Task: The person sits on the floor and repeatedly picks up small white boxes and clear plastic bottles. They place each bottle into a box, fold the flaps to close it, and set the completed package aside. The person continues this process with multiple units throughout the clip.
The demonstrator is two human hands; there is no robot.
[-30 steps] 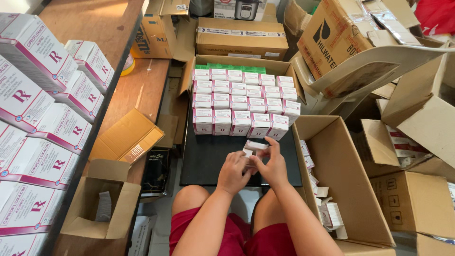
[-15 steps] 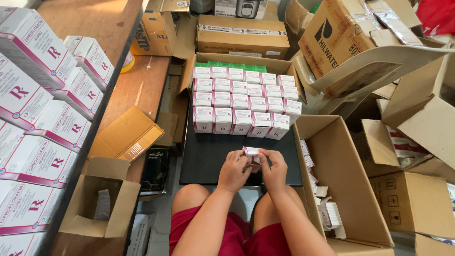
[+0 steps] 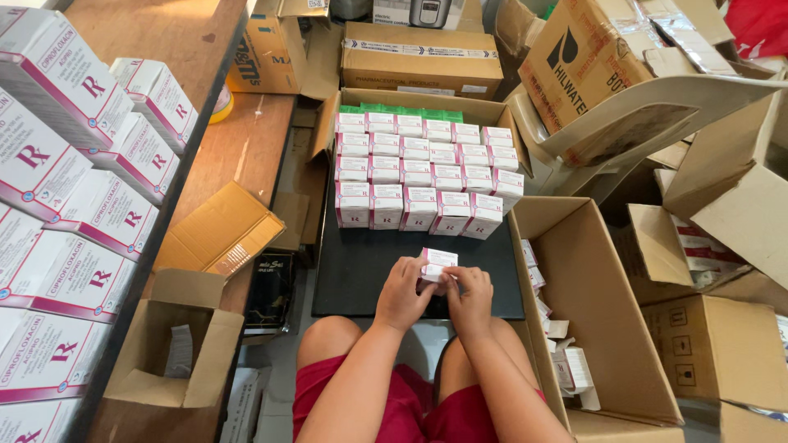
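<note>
Small white-and-pink cardboard medicine carton (image 3: 437, 262) sits between both hands, raised just above the black flat board (image 3: 361, 271) in front of the knees. Fingers of the left hand (image 3: 404, 294) curl closed around the carton's near-left end; fingers of the right hand (image 3: 470, 297) close on its near-right end, thumbs pressed toward each other beneath it. Whether the carton's flap is open or shut cannot be told.

Beyond the hands, rows of matching white-and-pink cartons (image 3: 419, 172) stand upright on the far part of the black board, packed side by side, with a green strip along the back row. Just right of the right hand stands an open brown cardboard box (image 3: 603, 328) holding a few loose cartons and folded paper leaflets. Left of the board, a wooden shelf (image 3: 238, 148) carries stacked larger white-and-magenta boxes (image 3: 74, 189). A smaller open brown box (image 3: 176, 344) with one paper slip lies at lower left. Red shorts (image 3: 410, 410) cover the person's thighs.
</note>
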